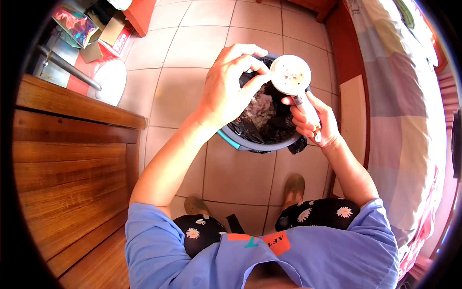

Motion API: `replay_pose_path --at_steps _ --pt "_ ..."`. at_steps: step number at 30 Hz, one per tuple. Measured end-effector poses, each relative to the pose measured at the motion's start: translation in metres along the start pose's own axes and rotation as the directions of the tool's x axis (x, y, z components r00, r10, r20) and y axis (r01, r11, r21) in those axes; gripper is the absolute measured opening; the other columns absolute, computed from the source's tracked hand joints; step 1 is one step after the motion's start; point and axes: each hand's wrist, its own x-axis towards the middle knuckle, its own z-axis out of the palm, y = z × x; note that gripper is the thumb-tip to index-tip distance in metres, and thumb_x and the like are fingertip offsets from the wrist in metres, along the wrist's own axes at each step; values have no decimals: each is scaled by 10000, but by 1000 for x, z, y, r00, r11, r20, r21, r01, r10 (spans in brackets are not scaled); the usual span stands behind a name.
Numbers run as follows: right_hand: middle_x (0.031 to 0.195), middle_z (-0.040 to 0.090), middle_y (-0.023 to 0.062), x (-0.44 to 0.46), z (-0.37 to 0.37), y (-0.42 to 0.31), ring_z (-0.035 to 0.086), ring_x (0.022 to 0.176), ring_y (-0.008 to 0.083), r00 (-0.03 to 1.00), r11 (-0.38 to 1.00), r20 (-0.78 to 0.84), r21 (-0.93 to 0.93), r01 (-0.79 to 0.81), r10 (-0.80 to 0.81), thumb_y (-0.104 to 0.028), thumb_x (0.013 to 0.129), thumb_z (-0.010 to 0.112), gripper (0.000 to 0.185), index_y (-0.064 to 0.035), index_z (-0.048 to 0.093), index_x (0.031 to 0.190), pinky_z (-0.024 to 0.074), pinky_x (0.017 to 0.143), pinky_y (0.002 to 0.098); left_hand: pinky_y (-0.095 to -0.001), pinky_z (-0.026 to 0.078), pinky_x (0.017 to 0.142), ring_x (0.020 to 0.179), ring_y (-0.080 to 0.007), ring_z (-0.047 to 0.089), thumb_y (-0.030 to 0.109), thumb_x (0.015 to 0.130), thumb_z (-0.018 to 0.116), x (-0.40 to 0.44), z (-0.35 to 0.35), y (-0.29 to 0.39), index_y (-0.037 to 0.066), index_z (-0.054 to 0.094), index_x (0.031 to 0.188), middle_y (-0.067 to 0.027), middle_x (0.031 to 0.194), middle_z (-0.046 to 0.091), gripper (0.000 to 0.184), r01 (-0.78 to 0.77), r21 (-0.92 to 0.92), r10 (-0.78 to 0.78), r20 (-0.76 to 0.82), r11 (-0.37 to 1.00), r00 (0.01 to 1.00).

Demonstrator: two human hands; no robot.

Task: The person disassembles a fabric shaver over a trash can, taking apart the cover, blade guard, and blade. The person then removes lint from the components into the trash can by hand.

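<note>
My right hand (pixel 315 120) is wrapped round the handle of a white round-headed handheld tool (pixel 290 74). Its disc-shaped face is turned up and carries small dark and greyish specks. At the left edge of that disc, the thumb and index finger of my left hand (pixel 231 79) are pinched together; what lies between their tips is too small to make out. Both hands are over a round grey bin (pixel 257 144) lined with a black plastic bag (pixel 240 127). Clumps of pale grey fluff (pixel 262 108) lie inside it, partly covered by my hands.
The bin stands on a tiled floor (pixel 236 173), in front of my feet. To the left are a wooden cabinet (pixel 72 178), a white round base with a metal pole (pixel 109 82) and an open cardboard box (pixel 108 41). A bed with a checkered cover (pixel 390 111) runs along the right.
</note>
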Motion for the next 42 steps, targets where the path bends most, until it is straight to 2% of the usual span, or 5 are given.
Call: replay_pose_path --at_steps 27,32,36,37,42 --pt "592 429 87 -2 -11 0 373 359 133 997 993 65 114 -37 30 -387 1128 283 611 167 506 1257 385 299 270 -418 497 1027 1223 -303 596 124 777 814 -19 10 -10 94 719 888 -79 1280 649 149 84 215 -122 171 973 978" --pt "623 482 34 -4 1 -6 392 405 98 995 981 -82 -189 48 -64 -423 1105 355 583 105 556 1249 369 343 236 -411 484 1045 1215 -303 594 110 784 804 -21 -3 -34 142 774 959 -96 1239 671 181 192 306 -230 93 932 969" --pt "658 511 6 -7 20 -11 451 480 77 948 852 -222 -517 83 -226 -413 1085 403 540 59 616 1236 396 428 224 -346 552 852 902 -215 703 119 820 807 -17 -23 -46 74 775 932 -57 969 737 125 262 438 -344 119 860 931" --pt "679 517 2 -8 15 -11 454 496 69 945 821 -176 -555 137 -276 -423 1083 411 542 56 613 1237 397 442 228 -316 556 760 803 -197 700 107 824 802 -19 -22 -49 65 771 929 -73 945 729 117 311 338 -378 152 888 913" --pt "696 496 -13 -7 20 -19 427 497 56 885 804 -196 -531 267 -423 -398 1097 392 533 72 591 1251 373 452 222 -334 559 759 804 -236 707 39 865 715 -13 2 -65 70 774 950 -95 921 727 108 170 344 -329 480 923 814"
